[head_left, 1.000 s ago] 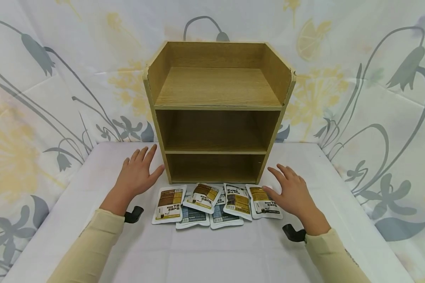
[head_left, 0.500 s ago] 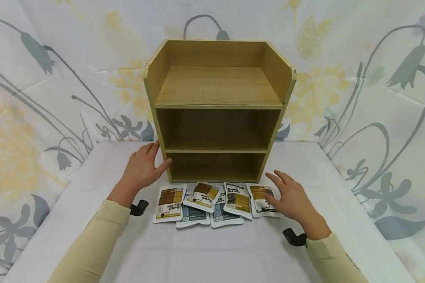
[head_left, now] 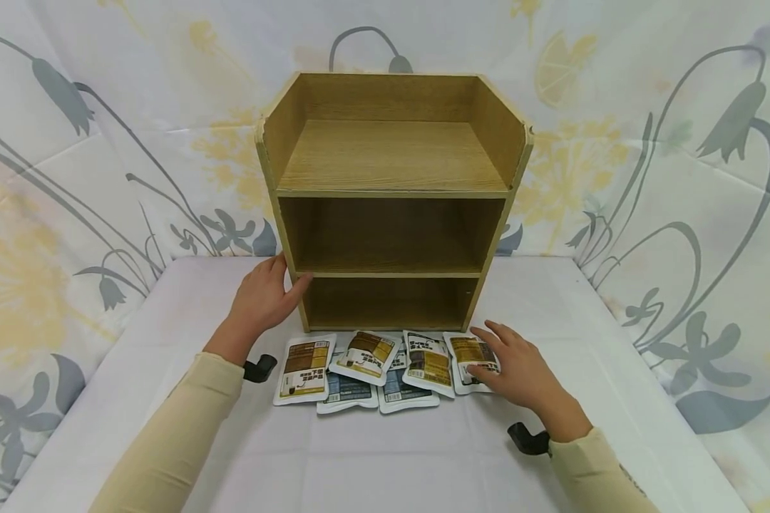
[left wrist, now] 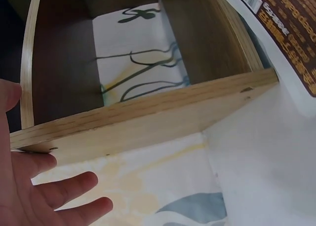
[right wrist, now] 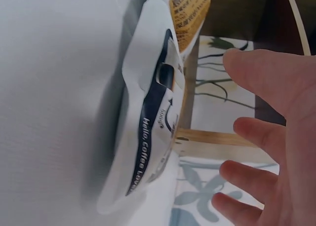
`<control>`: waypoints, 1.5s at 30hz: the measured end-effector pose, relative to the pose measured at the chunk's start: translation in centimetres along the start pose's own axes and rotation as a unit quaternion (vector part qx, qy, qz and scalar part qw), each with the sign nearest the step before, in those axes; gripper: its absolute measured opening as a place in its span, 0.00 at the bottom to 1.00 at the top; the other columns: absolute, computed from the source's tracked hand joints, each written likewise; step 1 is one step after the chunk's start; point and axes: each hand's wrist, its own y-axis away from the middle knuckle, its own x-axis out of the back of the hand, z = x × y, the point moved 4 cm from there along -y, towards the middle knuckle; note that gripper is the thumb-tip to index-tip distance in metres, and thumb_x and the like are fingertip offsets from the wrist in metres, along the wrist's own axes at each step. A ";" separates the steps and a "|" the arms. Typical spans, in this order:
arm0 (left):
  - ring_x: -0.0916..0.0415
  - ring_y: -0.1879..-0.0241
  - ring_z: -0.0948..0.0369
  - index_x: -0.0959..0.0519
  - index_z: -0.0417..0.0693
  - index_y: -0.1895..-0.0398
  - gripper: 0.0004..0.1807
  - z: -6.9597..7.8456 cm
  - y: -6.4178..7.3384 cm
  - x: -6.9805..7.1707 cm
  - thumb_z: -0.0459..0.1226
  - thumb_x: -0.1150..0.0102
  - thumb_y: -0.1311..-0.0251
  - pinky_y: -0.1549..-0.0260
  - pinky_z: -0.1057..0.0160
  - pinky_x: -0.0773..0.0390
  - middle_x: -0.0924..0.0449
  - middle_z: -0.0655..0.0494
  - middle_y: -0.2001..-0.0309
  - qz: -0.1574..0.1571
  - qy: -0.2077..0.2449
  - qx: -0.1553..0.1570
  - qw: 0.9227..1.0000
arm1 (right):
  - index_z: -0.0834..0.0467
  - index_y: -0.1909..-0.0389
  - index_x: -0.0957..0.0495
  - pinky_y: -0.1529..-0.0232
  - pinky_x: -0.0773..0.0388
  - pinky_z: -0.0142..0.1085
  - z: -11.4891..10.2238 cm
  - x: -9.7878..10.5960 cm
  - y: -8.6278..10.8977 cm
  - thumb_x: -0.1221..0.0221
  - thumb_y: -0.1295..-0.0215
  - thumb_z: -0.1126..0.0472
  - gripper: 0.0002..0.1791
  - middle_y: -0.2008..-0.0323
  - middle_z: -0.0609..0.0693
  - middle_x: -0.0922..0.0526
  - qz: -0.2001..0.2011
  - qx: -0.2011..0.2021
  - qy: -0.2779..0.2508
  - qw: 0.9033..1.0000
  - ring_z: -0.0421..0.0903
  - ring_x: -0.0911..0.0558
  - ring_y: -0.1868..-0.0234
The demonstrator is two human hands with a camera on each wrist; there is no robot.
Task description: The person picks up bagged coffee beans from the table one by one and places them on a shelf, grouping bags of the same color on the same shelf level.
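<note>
Hovering over the near end of a row of pouches, a right hand [head_left: 516,365] holds its thumb and fingers spread, gripping nothing. The rightmost coffee pouch [head_left: 465,349] lies flat on the white-covered table [head_left: 372,463], beneath and inside the thumb, which overlaps it in the head view; the right wrist view shows a gap between fingertips and packet. At the other side, a left hand [head_left: 262,296], fingers also apart, straddles the side panel [left wrist: 148,106] of a wooden shelf [head_left: 391,160], thumb toward the front, fingers along the outside; how firmly it presses, one cannot tell. The leftmost pouch [head_left: 304,367] rests near that hand, apart from it. Between the end packets, two more brown-and-yellow pouches [head_left: 367,356] lie over blue-labelled ones [head_left: 349,392], just before the shelf's base.
</note>
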 end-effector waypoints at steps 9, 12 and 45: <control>0.35 0.35 0.39 0.50 0.41 0.24 0.43 0.0 -0.7 -0.5 0.61 0.63 0.31 0.41 0.39 0.31 0.37 0.35 0.31 -0.035 0.073 0.035 0.996 | 0.50 0.33 0.32 0.41 0.33 0.62 -0.7 -0.6 0.4 0.36 0.42 0.43 0.37 0.32 0.59 0.34 -0.013 0.006 -0.006 1.000 0.65 0.33 0.33; 0.34 0.35 0.39 0.51 0.42 0.24 0.42 0.0 -0.9 -0.7 0.61 0.64 0.30 0.41 0.39 0.30 0.37 0.36 0.31 -0.036 0.093 0.039 0.994 | 0.50 0.32 0.32 0.39 0.34 0.62 -0.7 -1.0 0.5 0.35 0.43 0.43 0.38 0.31 0.59 0.34 -0.025 0.002 -0.010 1.000 0.64 0.34 0.32; 0.43 0.30 0.40 0.63 0.55 0.21 0.41 -0.7 -2.7 -2.7 0.61 0.65 0.30 0.34 0.39 0.41 0.47 0.37 0.26 -0.070 0.308 0.105 0.943 | 0.49 0.34 0.30 0.46 0.24 0.55 -0.8 -1.5 0.2 0.31 0.48 0.42 0.40 0.36 0.56 0.27 -0.084 0.061 0.039 0.994 0.60 0.24 0.40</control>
